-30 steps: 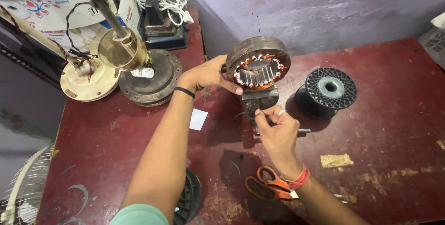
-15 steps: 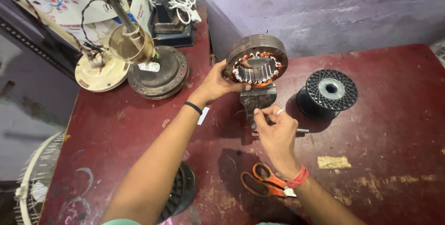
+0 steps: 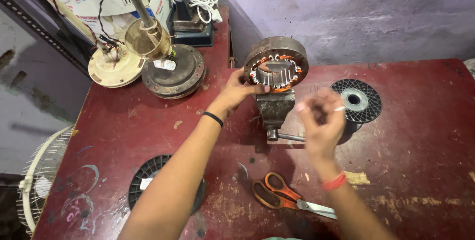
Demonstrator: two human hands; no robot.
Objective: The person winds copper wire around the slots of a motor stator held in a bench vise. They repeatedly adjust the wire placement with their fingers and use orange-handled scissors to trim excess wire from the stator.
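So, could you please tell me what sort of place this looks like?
Probably a small fan-motor repair workshop: a wound stator clamped in a bench vise, dismantled fan motor parts, and orange scissors on a worn red workbench.

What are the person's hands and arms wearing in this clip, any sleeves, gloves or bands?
Both hands are bare, no gloves. The left hand has a thin black band round the wrist. The right hand, blurred here, has a red band at the wrist and what looks like a pale ring on one finger. Both forearms are uncovered; no sleeves show on them.
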